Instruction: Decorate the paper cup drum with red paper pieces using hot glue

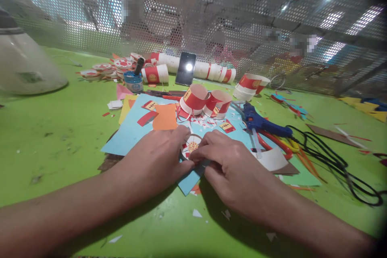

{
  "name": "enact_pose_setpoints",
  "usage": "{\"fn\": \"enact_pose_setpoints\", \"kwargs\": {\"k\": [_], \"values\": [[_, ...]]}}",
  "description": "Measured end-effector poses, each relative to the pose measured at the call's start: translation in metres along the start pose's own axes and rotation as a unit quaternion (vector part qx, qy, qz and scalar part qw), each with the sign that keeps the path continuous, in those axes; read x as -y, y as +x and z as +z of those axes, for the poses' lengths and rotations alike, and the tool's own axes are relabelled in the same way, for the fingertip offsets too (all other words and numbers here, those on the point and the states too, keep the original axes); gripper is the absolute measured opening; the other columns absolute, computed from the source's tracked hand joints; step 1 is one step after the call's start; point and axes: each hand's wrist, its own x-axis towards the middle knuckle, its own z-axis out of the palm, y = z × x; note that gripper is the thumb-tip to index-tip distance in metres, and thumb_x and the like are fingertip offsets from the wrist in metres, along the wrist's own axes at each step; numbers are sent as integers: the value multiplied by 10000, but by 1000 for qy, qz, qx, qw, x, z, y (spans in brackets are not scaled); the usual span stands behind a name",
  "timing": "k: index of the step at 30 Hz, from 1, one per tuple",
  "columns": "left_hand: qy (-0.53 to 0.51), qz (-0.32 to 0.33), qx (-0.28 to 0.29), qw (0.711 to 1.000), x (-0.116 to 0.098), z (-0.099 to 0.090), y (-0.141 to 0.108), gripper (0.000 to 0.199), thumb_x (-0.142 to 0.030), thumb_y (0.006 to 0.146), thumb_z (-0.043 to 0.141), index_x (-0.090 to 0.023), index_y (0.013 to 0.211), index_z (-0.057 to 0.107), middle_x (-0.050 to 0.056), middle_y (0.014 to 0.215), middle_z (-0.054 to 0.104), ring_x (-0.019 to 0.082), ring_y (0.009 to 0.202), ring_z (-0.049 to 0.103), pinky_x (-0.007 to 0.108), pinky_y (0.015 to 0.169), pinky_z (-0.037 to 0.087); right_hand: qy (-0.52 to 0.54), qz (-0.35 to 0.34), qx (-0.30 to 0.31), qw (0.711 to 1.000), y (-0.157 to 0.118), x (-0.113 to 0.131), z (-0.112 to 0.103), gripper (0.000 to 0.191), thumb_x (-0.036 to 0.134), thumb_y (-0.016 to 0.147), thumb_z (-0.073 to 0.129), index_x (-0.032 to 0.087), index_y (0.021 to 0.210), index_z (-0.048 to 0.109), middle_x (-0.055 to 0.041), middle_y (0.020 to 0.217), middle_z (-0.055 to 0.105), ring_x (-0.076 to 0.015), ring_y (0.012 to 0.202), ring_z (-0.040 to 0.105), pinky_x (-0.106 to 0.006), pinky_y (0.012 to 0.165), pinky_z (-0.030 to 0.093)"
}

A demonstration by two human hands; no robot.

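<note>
My left hand [165, 149] is closed on the left edge of a small round paper disc [192, 145], white with a gold emblem in its middle and red pieces around it. The fingertips of my right hand [231, 163] pinch together at the disc's lower right edge; what lies right under them is hidden. Beneath both hands is a sheet of light blue paper [128, 129]. Just beyond the disc stand two cut red-and-white paper cup rings [193, 100] among red and white scraps. An orange paper square [165, 117] lies beside my left hand.
To the right are a blue glue gun [266, 124] with a black cord [335, 165] and orange-handled scissors [298, 155]. Behind stand a phone [185, 68], stacked paper cups [171, 62], a blue jar [133, 82] and decorated discs [102, 67]. A perforated metal screen [193, 16] closes off the back.
</note>
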Motion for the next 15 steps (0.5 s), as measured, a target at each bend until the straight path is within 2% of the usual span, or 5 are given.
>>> {"fn": "enact_pose_setpoints", "kwargs": {"k": [4, 12, 15], "values": [[-7, 3, 3, 1000, 0, 0, -2, 309, -308, 792, 579, -144, 1053, 580, -8, 628, 587, 176, 548, 558, 273, 519, 317, -11, -31, -33, 999, -1, -2, -2, 253, 29, 802, 479, 144, 867, 696, -61, 839, 528, -212, 859, 486, -346, 684, 384], [-8, -13, 23, 1000, 0, -3, 1, 329, -271, 748, 549, -150, 1051, 585, 1, 640, 587, 180, 569, 548, 274, 525, 317, -145, -103, 22, 984, -2, -5, 2, 301, 41, 866, 409, 120, 928, 693, -105, 898, 524, -234, 840, 423, -378, 678, 349], [-15, -20, 42, 999, -1, -5, 3, 278, -275, 738, 549, -152, 983, 594, 0, 636, 580, 169, 553, 525, 268, 509, 300, -157, -112, 36, 981, -2, -6, 1, 321, 29, 870, 394, 116, 955, 691, -105, 906, 523, -228, 831, 416, -377, 678, 349]]}}
